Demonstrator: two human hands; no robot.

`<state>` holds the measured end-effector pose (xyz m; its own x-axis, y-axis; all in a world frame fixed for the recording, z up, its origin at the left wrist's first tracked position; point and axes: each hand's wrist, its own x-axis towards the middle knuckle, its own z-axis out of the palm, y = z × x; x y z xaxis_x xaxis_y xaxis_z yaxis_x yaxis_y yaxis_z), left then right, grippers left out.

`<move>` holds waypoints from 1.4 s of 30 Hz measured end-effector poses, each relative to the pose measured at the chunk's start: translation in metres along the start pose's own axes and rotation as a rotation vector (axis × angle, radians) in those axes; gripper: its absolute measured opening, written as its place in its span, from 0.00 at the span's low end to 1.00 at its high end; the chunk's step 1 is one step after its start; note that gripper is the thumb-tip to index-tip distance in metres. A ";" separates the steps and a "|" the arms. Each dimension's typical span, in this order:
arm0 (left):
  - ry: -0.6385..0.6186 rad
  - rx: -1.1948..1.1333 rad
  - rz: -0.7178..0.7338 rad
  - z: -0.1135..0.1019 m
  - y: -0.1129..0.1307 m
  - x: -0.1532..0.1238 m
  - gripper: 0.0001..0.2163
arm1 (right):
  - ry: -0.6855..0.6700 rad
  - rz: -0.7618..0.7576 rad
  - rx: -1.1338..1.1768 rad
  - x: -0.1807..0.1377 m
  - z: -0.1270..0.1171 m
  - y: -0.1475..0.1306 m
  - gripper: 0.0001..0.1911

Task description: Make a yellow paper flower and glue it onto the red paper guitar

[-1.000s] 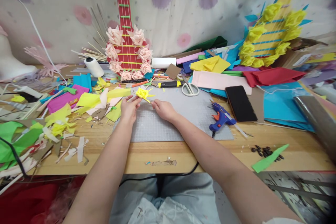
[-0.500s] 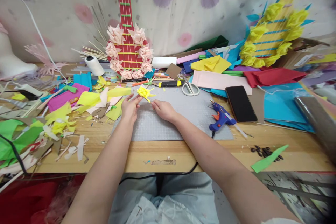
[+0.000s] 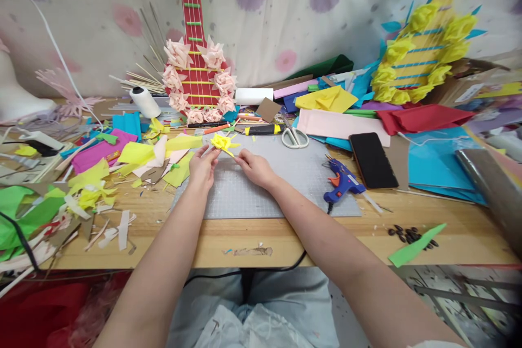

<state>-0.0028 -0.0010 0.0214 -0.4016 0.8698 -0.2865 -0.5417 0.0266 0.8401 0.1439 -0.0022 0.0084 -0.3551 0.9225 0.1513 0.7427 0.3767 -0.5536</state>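
Observation:
A yellow paper flower with pointed petals is held above the grey cutting mat. My left hand has its fingers closed on the flower's underside, from the left. From the right, my right hand pinches the tip of a yellow strip that sticks out of the flower. Behind the hands lie a yellow-and-black utility knife and grey-handled scissors. To the right of my right hand, a blue glue gun rests on the mat's edge.
Paper scraps cover the left of the table. A red paper guitar with pink flowers stands at the back; a yellow guitar leans at the right. A phone, blue paper and dark seeds lie on the right.
My right hand now has hold of the yellow strip's tip, where it was just beside the flower before. The flower has turned slightly; my left hand keeps its place.

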 end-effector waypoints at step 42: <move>0.044 0.108 0.101 -0.003 -0.007 0.001 0.19 | -0.084 -0.035 -0.181 0.002 0.002 -0.004 0.19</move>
<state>-0.0011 -0.0020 0.0138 -0.4837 0.8482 -0.2157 -0.4149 -0.0052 0.9098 0.1396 -0.0022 0.0091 -0.4230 0.9012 0.0947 0.8164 0.4244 -0.3917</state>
